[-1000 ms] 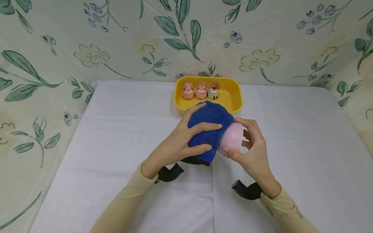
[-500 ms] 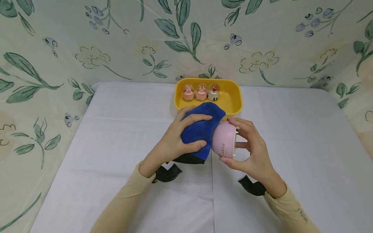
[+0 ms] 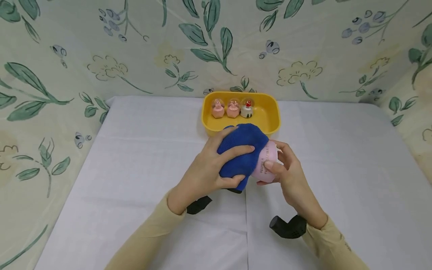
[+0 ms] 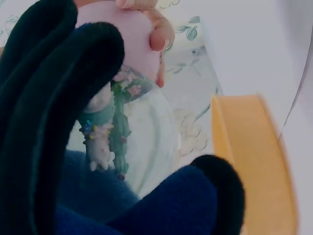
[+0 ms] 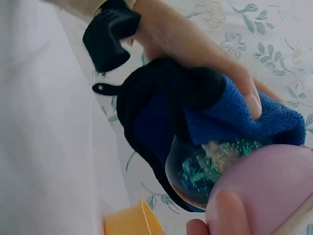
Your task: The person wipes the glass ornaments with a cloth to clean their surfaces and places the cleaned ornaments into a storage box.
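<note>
A snow globe with a glass dome [image 4: 156,142] and a rounded pink base [image 3: 264,167] is held sideways above the table. My left hand [image 3: 207,167] grips a blue cloth [image 3: 241,150] with black edging, spread over the dome. Figures and green glitter show through the glass in the wrist views. My right hand [image 3: 293,182] holds the pink base, thumb across its lettered side and the other fingers around behind. In the head view the cloth hides the dome.
Just beyond the hands stands a yellow tray [image 3: 275,114]. Along its left and middle sit two small pink globes [image 3: 218,109] and a small white one [image 3: 247,108] with a red figure. White cloth [image 3: 337,168] covers the table, and a floral curtain [image 3: 135,48] hangs behind.
The base has turned in my right hand, bringing its lettering upward, and my thumb has shifted onto its side. My left hand and the cloth have moved right, further over the globe.
</note>
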Available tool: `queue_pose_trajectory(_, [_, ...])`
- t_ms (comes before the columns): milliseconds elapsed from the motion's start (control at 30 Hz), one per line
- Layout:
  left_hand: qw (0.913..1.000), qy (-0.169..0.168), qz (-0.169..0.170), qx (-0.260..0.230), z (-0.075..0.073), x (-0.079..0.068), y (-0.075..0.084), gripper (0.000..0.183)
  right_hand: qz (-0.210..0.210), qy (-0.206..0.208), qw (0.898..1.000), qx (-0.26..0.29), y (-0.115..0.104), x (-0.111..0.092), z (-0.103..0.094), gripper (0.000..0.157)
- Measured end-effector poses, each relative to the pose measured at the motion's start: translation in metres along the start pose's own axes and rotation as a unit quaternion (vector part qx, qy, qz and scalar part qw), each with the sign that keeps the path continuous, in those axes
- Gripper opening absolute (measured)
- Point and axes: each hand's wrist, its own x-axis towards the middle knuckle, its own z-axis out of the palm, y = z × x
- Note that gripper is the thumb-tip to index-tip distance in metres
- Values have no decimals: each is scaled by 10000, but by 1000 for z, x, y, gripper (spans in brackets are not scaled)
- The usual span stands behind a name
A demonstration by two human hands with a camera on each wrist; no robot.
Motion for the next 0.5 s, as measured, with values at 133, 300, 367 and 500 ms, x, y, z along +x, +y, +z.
queue_pose_trajectory(133, [9947,-37,-553,-864,0,-1,-5,54,-363,-678,9945,-714,2,-1,-7,66])
queue_pose_trajectory(300, [9688,-104,-986,-2270,-9,0,-13,55,-1786,-1247,9372,-2725,-1,-1,-17,102])
queue_pose_trajectory(367, [9639,-172,-1000,-2464,-10,0,-13,55,-2444,-1105,9046,-3313,-2,2,-19,101])
queue_pose_trajectory(500, [9629,-378,-1105,-2434,-7,1,-11,57,-3206,-796,8790,-3439,2,7,-21,93])
